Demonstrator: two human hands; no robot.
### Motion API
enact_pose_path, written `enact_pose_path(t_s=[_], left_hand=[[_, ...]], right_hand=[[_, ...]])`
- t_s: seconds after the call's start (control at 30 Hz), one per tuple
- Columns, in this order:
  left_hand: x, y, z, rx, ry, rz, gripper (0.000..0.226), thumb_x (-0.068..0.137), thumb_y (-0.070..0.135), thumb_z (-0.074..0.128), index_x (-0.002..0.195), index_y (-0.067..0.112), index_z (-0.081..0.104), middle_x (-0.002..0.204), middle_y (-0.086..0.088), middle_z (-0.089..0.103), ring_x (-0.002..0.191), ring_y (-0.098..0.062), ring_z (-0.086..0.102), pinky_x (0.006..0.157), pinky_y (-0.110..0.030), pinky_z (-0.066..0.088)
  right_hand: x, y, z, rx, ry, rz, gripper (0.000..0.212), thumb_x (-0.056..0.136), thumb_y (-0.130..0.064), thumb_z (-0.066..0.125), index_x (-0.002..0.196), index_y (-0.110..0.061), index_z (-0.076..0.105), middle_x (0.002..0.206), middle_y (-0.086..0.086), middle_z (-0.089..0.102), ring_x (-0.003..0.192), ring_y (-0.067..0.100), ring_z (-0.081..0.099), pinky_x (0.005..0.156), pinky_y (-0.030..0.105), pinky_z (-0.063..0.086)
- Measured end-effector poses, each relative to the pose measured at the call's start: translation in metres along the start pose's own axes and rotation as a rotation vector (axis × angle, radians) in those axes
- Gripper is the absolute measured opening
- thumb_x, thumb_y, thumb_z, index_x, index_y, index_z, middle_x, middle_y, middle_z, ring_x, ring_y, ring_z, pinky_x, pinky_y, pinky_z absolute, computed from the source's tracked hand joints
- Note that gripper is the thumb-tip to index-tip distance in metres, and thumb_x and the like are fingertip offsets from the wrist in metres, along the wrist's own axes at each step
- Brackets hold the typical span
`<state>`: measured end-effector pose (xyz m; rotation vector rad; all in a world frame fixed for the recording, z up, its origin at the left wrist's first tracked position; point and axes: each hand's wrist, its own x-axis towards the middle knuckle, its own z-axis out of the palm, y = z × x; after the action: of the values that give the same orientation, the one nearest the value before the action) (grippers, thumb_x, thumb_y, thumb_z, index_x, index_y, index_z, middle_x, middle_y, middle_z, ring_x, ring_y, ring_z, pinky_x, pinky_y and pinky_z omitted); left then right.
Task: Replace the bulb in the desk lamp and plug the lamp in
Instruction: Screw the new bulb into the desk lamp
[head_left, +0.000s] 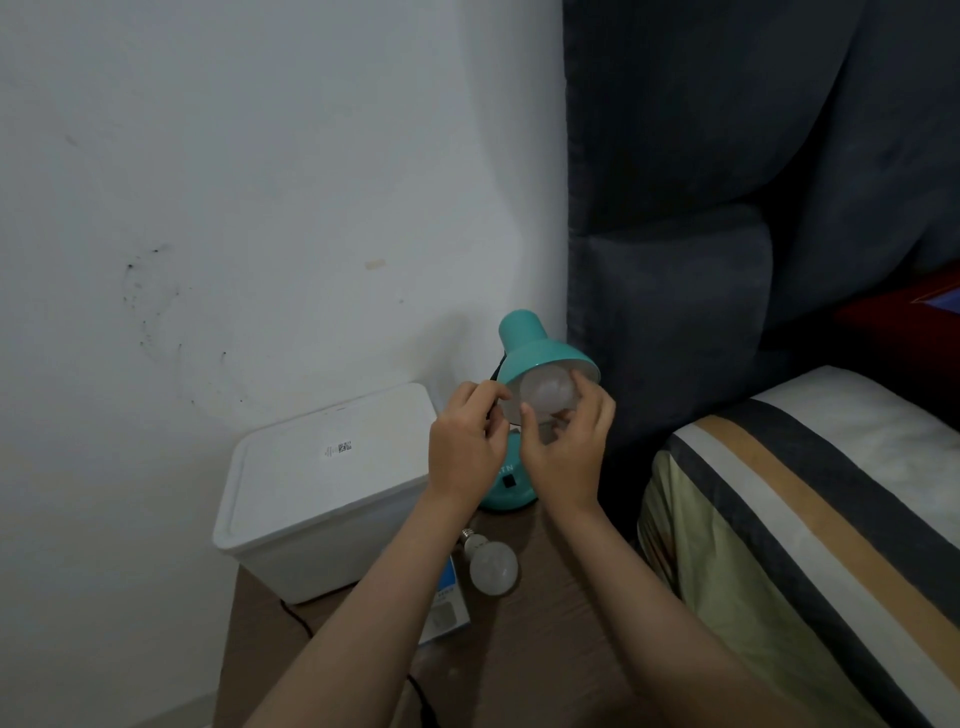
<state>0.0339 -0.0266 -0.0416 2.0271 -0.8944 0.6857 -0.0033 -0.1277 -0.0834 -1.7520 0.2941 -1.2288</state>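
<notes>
A: Nearest me, a spare bulb (493, 567) lies loose on the bench (545, 649).

B: And the hands?

A: My right hand (566, 447) pinches the bulb in the lamp (545, 400); my left hand (465, 441) curls at the shade's (535, 348) rim. Crooked threading could jam it.

Teal lamp (524, 353) stands at the table's (545, 623) back edge, shade tilted, open mouth facing the camera. Frosted white bulb (545, 397) sits in the shade mouth, partly covered by fingers, so whether it is seated can't be told. Base (506, 491) is round and teal with a black switch on top. Spare bulb (493, 566), same frosted white, lies on its side on the table in front of the base, screw cap toward the lamp. Black cord (298, 621) trails along the table's left side; plug unseen.
</notes>
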Motion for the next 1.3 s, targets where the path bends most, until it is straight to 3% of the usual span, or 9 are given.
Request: enact_pose_path(t_s=[0.13, 0.23, 0.3, 0.5, 0.73, 0.87, 0.97, 1.2, 1.3], left_hand=[[0.000, 0.000, 0.001, -0.007, 0.005, -0.011, 0.018, 0.081, -0.003, 0.057, 0.094, 0.008, 0.063, 0.087, -0.008, 0.061, 0.071, -0.020, 0.062, 0.058, -0.040, 0.057], [0.000, 0.000, 0.001, -0.002, 0.004, -0.014, 0.018, 0.081, -0.003, 0.057, 0.094, 0.008, 0.062, 0.086, -0.008, 0.061, 0.070, -0.019, 0.061, 0.058, -0.039, 0.057], [0.000, 0.000, 0.001, -0.004, 0.006, -0.013, 0.018, 0.081, -0.003, 0.057, 0.094, 0.009, 0.062, 0.085, -0.007, 0.061, 0.070, -0.019, 0.061, 0.058, -0.039, 0.056], [-0.002, 0.001, 0.002, -0.004, 0.010, -0.003, 0.016, 0.082, -0.003, 0.057, 0.093, 0.008, 0.062, 0.086, -0.008, 0.061, 0.072, -0.019, 0.062, 0.057, -0.038, 0.057], [0.000, 0.000, 0.000, 0.002, 0.001, -0.001, 0.018, 0.080, -0.002, 0.057, 0.093, 0.010, 0.061, 0.084, -0.008, 0.061, 0.071, -0.020, 0.061, 0.057, -0.040, 0.056], [0.001, -0.001, 0.000, -0.001, 0.007, -0.003, 0.017, 0.080, -0.002, 0.058, 0.092, 0.009, 0.062, 0.085, -0.008, 0.062, 0.071, -0.020, 0.062, 0.056, -0.041, 0.056], [0.001, 0.000, 0.000, -0.003, 0.010, -0.001, 0.017, 0.080, -0.003, 0.058, 0.092, 0.009, 0.062, 0.084, -0.008, 0.062, 0.070, -0.020, 0.062, 0.056, -0.040, 0.056], [0.002, 0.001, -0.001, 0.000, 0.010, -0.001, 0.017, 0.081, -0.002, 0.058, 0.092, 0.010, 0.062, 0.084, -0.007, 0.062, 0.070, -0.020, 0.061, 0.056, -0.040, 0.056], [0.002, 0.001, 0.000, 0.005, 0.006, -0.001, 0.017, 0.080, -0.002, 0.058, 0.092, 0.010, 0.062, 0.084, -0.007, 0.062, 0.070, -0.019, 0.061, 0.056, -0.039, 0.055]], right_hand=[[-0.001, 0.004, 0.000, -0.029, -0.017, -0.053, 0.051, 0.081, -0.008, 0.070, 0.128, -0.012, 0.051, 0.121, 0.016, 0.045, 0.105, 0.020, 0.056, 0.084, 0.030, 0.057], [0.002, 0.001, 0.000, 0.021, 0.002, 0.067, 0.051, 0.083, -0.020, 0.072, 0.128, -0.010, 0.049, 0.120, 0.013, 0.051, 0.098, 0.015, 0.058, 0.078, 0.011, 0.053], [0.003, -0.001, -0.001, 0.030, 0.004, 0.110, 0.054, 0.083, -0.026, 0.071, 0.129, -0.009, 0.047, 0.122, 0.013, 0.054, 0.100, 0.014, 0.058, 0.075, 0.007, 0.048], [-0.001, 0.003, -0.001, -0.023, -0.015, 0.005, 0.060, 0.082, -0.018, 0.072, 0.133, -0.013, 0.041, 0.128, 0.014, 0.043, 0.111, 0.018, 0.053, 0.089, 0.025, 0.052], [0.007, 0.002, -0.001, 0.042, 0.019, 0.151, 0.053, 0.082, -0.036, 0.071, 0.124, -0.011, 0.049, 0.112, 0.011, 0.063, 0.097, 0.021, 0.065, 0.078, 0.041, 0.058], [0.003, 0.006, -0.002, 0.018, -0.032, 0.091, 0.065, 0.079, -0.029, 0.075, 0.132, -0.010, 0.044, 0.124, 0.010, 0.055, 0.108, 0.018, 0.059, 0.085, 0.034, 0.056], [0.000, 0.010, -0.002, -0.030, -0.046, 0.050, 0.064, 0.080, -0.019, 0.075, 0.134, -0.009, 0.043, 0.123, 0.013, 0.055, 0.100, 0.021, 0.061, 0.080, 0.027, 0.055], [0.007, 0.008, -0.002, 0.036, -0.020, 0.150, 0.054, 0.081, -0.035, 0.072, 0.122, -0.011, 0.047, 0.105, 0.013, 0.067, 0.087, 0.021, 0.069, 0.069, 0.036, 0.060], [0.006, 0.006, 0.000, 0.049, -0.009, 0.146, 0.055, 0.082, -0.034, 0.072, 0.123, -0.007, 0.047, 0.110, 0.014, 0.063, 0.091, 0.022, 0.067, 0.071, 0.033, 0.059]])
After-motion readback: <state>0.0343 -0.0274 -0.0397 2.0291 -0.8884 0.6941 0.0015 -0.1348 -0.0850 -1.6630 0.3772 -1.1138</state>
